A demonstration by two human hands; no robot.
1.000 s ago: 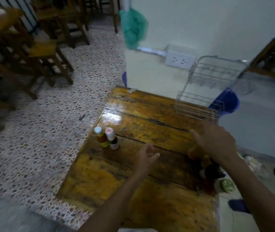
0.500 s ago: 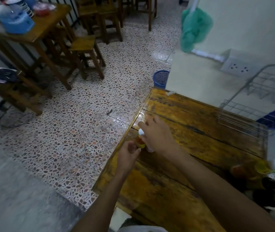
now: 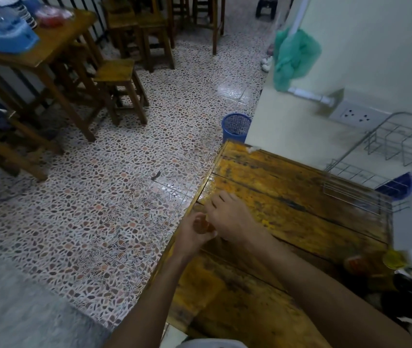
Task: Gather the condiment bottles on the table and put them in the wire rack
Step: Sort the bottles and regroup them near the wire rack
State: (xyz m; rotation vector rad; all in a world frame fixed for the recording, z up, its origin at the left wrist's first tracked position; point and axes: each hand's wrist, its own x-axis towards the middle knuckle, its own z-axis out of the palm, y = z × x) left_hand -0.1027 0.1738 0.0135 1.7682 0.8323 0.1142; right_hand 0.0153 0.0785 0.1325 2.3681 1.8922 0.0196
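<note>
Fingers (image 3: pixel 201 237) of my left hand (image 3: pixel 195 234) curl round a small orange bottle (image 3: pixel 202 225) at the table's (image 3: pixel 288 222) left edge. My right hand (image 3: pixel 232 219) lies just beside it, palm down, fingers bent over the spot where the second bottle stood; that bottle is hidden under the hand, so I cannot tell whether I have hold of it. No label or writing can be read on the orange bottle, which shows only as an amber blur between thumb and fingers.

Half a second ago my left hand was short of the bottles and gripped nothing, while a white cap showed under my right; now the left has closed on the orange one and the cap is covered. A second ago both bottles stood free, with my hands well apart from them.

More bottles (image 3: pixel 406 280) cluster at the table's right edge, blurred: yellow caps, a white cap, dark bodies, nothing legible. At the far right corner stands the rack (image 3: pixel 365 177), thin silver wire in a grid with an upright back, nothing in it.

Glossy yellow-brown planks with dark grain and a long crack form the tabletop. Below it is speckled terrazzo floor. A blue mesh bin (image 3: pixel 236 126) stands by the wall, a green bag (image 3: pixel 295 59) hangs from a white pipe, and a white socket (image 3: pixel 355 115) sits on the wall.
</note>
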